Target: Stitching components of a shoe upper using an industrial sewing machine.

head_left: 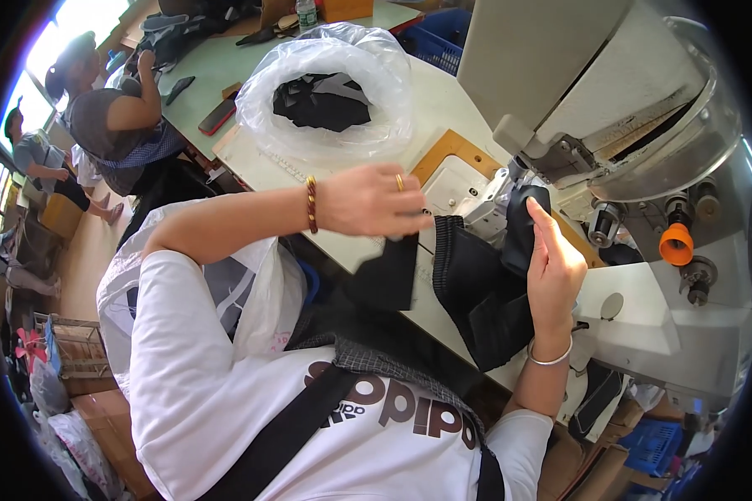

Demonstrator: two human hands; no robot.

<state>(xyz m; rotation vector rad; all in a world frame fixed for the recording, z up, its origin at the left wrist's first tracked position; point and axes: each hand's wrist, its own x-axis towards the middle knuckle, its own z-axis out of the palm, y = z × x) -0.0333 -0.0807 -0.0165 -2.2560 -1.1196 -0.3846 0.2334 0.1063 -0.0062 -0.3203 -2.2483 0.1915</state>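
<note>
A person in a white shirt [180, 342] with dark straps works at a sewing machine [610, 92]. The right hand [557, 271], a silver bangle [551, 352] at its wrist, grasps black cloth [485, 288] between thumb and fingers, close beside the machine's needle area. The cloth lies partly on the white worktop [439, 96] and drapes over its near edge; a ribbed band runs along its left side.

The left hand [376, 200], wearing a ring [399, 182] and a beaded bracelet [312, 204], is over the worktop to the left of the cloth, fingers bent and blurred. A black piece [397, 271] hangs directly below those fingertips; whether they grip it cannot be told.

Beyond the left hand stands an open plastic bag [255, 104] filled with black scraps [322, 102]. A tan frame [444, 150] surrounds the machine's metal plate, and an orange cone [675, 245] sits at the machine's right.

On a green worktop [205, 88] at the upper left are a bottle [307, 13] and a red-edged dark case [217, 116]; a co-worker [113, 117] stands beside it. Blue crates [647, 447] show at the upper middle and lower right.
</note>
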